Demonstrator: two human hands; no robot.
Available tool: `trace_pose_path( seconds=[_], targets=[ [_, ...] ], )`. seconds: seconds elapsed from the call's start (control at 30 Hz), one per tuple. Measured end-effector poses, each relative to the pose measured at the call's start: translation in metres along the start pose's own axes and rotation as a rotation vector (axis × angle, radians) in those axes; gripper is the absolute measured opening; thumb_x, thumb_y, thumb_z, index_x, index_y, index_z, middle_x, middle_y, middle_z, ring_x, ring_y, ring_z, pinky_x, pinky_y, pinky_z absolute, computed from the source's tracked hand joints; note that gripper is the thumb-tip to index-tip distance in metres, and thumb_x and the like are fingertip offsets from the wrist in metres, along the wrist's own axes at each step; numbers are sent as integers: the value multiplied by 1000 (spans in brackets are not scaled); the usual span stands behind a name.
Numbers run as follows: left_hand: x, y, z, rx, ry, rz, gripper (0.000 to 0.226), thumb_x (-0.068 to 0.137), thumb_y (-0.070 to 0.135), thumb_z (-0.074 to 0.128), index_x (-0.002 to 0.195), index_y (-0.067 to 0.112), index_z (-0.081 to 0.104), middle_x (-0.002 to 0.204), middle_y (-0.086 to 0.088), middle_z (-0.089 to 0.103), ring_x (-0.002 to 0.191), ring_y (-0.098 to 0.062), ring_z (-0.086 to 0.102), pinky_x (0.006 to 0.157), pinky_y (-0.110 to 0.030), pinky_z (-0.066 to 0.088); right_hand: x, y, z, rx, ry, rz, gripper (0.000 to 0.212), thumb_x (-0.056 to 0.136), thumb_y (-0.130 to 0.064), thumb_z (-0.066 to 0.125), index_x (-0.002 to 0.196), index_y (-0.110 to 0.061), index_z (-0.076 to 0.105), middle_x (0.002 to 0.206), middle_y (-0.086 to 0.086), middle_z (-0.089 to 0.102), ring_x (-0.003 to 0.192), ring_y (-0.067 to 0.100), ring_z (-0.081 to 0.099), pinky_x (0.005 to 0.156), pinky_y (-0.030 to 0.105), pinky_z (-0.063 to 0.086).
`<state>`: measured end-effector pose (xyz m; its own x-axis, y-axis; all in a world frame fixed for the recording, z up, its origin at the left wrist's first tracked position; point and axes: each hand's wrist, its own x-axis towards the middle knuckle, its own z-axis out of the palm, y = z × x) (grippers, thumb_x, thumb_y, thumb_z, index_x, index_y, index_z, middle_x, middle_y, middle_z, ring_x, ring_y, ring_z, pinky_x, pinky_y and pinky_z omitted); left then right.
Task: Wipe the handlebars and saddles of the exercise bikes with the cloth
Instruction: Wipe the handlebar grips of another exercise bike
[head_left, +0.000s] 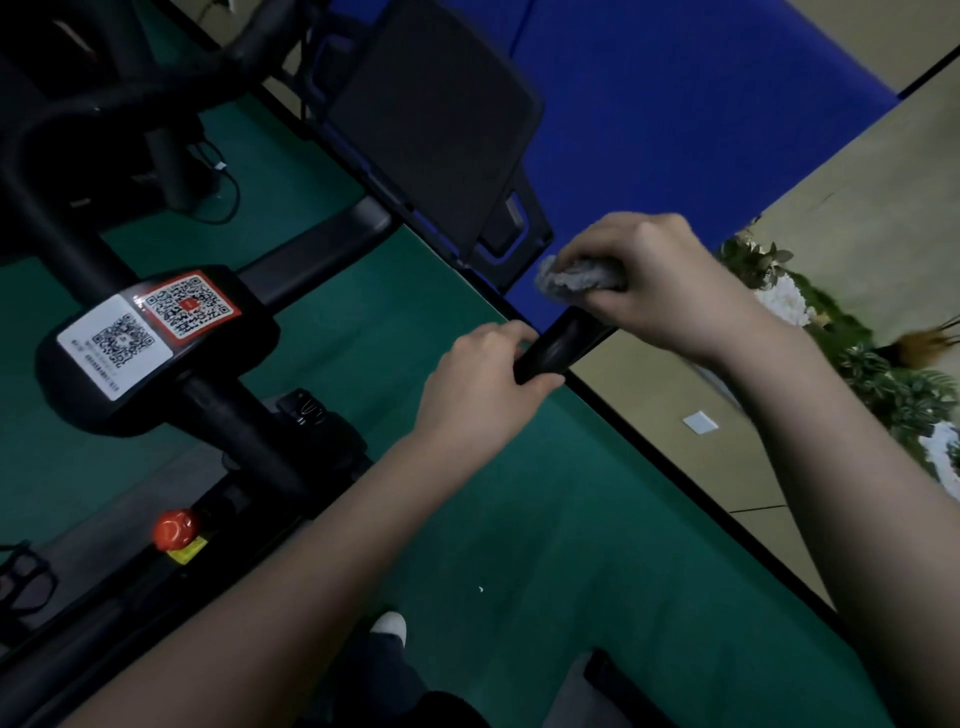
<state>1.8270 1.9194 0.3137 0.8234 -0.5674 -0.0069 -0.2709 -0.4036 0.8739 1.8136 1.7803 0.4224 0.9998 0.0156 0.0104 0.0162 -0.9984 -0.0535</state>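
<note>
Above the green mat (519, 519) edge, left hand (488, 364) grips the handlebar (556, 348) end; right hand (660, 280) clutches the cloth (576, 278) against it; saddles probably remain.

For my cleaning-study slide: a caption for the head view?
Left hand grips the black handlebar end while the right hand clutches a grey cloth close by.

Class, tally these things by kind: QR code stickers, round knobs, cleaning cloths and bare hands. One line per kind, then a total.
QR code stickers: 2, the white square sticker and the red square sticker
Round red plastic knob: 1
Crumpled grey cloth: 1
Bare hands: 2, the left hand gripping the black handlebar end and the right hand holding the cloth
Total: 6
</note>
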Motion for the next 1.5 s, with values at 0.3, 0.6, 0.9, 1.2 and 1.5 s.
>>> trace_pose_path(
  seconds=[0.3,0.6,0.9,1.2,1.5],
  targets=[
    [0,-4,1,-16,12,18,38,81,37,72,115,24,64,106,5,65,101,-13,58,89,-29,46,-48,-14,95,321,958,265,30,79,11,67,108,5,67,115,21,61,107,29,57,98,25,43],
    [-1,-6,4,1,32,48,38,83,35,71,118,22,64,105,7,65,93,-4,54,80,-11,37,-32,-53,121,787,1373,629,26,88,-3,64,114,-4,65,115,18,62,112,24,59,97,30,49],
    [-3,-6,5,27,70,49,38,82,35,71,118,25,64,101,12,61,85,0,48,73,-6,32,-32,-55,129,1045,1385,776,28,91,-13,60,119,-19,59,119,11,65,114,19,61,95,36,51],
    [-3,-7,6,27,66,61,38,82,33,72,119,25,64,98,14,58,82,34,38,70,9,27,-27,-18,118,1583,1247,780,34,95,-7,55,129,0,55,124,13,63,115,20,61,101,36,49],
    [-2,-7,7,28,88,58,36,81,33,72,116,27,65,96,16,59,85,32,40,71,8,28,-29,-12,127,2088,918,743,36,100,-6,43,135,3,47,136,23,53,125,34,52,107,45,42]
  ],
)
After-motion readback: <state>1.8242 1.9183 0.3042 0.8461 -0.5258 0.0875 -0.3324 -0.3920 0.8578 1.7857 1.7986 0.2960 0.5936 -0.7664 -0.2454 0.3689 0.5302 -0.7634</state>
